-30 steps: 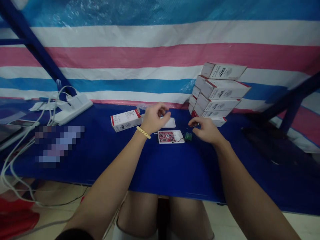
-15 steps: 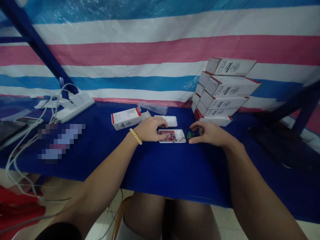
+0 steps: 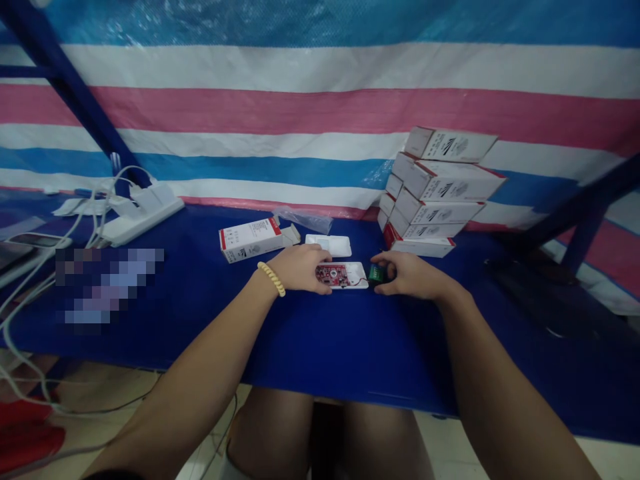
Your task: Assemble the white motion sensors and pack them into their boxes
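Note:
My left hand (image 3: pixel 304 268) grips the left end of a white plastic casing (image 3: pixel 357 275), thumb on the near edge and fingers on the far one. In the casing lies a red circuit board (image 3: pixel 334 275) with small parts and thin wires. Just right of it, my right hand (image 3: pixel 413 275) pinches a green battery (image 3: pixel 377 274) with pale lettering between thumb and fingers. Thin wires run from the board toward the battery. Behind the casing lies a white cover (image 3: pixel 341 247), partly hidden by my left hand.
An opened white-and-red box (image 3: pixel 250 239) lies behind my left hand, near a clear plastic bag (image 3: pixel 307 220). Several similar boxes (image 3: pixel 450 180) are stacked at the back right. A white power strip (image 3: pixel 145 220) with cables stands left; a dark object (image 3: pixel 550 300) lies right.
My left thumb has moved off the board to the casing's near edge. The green battery now shows more clearly in my right hand, tilted up. The whole view has shifted slightly.

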Demonstrator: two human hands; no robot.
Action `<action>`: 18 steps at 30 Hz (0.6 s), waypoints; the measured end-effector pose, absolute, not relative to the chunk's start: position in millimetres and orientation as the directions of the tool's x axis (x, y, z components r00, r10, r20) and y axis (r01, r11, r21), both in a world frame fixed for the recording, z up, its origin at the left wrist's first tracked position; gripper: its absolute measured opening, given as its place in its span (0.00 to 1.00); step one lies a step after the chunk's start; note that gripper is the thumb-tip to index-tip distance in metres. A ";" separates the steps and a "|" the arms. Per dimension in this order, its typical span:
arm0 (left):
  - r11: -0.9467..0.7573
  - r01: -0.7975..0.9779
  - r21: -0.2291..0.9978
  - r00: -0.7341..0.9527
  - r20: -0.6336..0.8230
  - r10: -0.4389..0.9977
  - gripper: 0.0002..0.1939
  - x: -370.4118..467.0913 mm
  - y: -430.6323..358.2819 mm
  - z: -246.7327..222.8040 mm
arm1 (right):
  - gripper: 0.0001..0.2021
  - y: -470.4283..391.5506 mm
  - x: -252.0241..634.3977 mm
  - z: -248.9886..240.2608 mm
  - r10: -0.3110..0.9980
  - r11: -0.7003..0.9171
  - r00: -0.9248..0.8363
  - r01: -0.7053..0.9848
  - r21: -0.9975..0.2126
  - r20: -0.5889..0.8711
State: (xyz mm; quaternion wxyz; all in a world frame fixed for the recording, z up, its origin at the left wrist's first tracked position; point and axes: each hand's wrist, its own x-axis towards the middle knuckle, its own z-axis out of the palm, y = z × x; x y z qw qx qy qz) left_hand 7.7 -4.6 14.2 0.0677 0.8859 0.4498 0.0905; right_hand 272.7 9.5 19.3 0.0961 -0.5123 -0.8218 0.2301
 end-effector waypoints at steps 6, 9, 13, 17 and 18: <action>-0.595 0.778 0.199 0.599 0.050 0.799 0.35 10.9 -5.0 15.6 | 0.26 7.7 272.0 20.9 0.871 0.468 -0.482 0.754 -0.460 0.097; -0.597 0.784 0.170 0.588 0.100 0.802 0.35 13.9 -7.7 15.2 | 0.23 4.2 269.4 20.9 0.861 0.486 -0.488 0.702 -0.520 0.145; -0.594 0.788 0.161 0.569 0.179 0.803 0.37 16.9 -10.3 13.2 | 0.23 0.6 266.1 21.2 0.857 0.487 -0.485 0.658 -0.574 0.172; -0.592 0.786 0.178 0.555 0.219 0.802 0.33 17.8 -10.8 13.3 | 0.21 0.5 267.1 21.1 0.844 0.507 -0.499 0.620 -0.599 0.197; -0.587 0.789 0.182 0.547 0.227 0.806 0.32 18.0 -10.9 13.9 | 0.19 0.5 267.5 21.2 0.837 0.511 -0.509 0.596 -0.620 0.200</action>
